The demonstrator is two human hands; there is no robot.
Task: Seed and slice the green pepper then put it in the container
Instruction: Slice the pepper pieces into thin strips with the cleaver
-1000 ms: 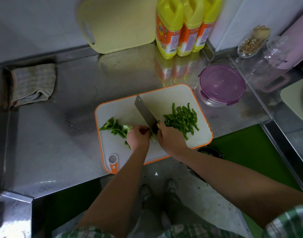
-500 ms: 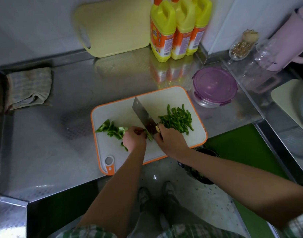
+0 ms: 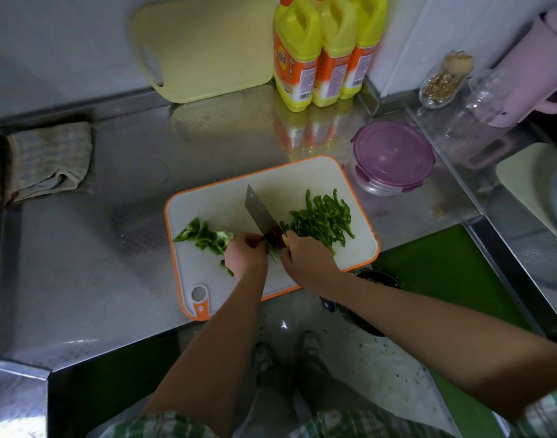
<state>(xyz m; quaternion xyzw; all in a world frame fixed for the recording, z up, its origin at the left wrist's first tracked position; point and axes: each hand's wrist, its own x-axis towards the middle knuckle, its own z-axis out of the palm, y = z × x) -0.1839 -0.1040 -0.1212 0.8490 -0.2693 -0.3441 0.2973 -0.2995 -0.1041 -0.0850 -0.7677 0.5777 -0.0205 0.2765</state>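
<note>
A white cutting board [image 3: 226,200] with an orange rim lies on the steel counter. A pile of sliced green pepper strips [image 3: 323,218] sits on its right half. Uncut pepper pieces [image 3: 204,237] lie on its left half. My left hand [image 3: 245,256] holds a pepper piece down with curled fingers, right beside the blade. My right hand [image 3: 305,257] grips the handle of a cleaver [image 3: 259,211], whose blade stands edge-down on the board between the two heaps. The container [image 3: 392,158], a round bowl with a purple clip lid, stands closed just past the board's far right corner.
Three yellow bottles [image 3: 326,52] and a yellow cutting board [image 3: 204,45] stand against the back wall. A folded cloth [image 3: 48,159] lies at the far left. Glass jars [image 3: 444,80] and a pink jug [image 3: 533,67] crowd the right. A dark bin [image 3: 375,282] sits below the counter edge.
The camera view shifted a little. Both hands and the cleaver stay at the same spot on the board, slicing the pepper piece; the strip pile looks unchanged.
</note>
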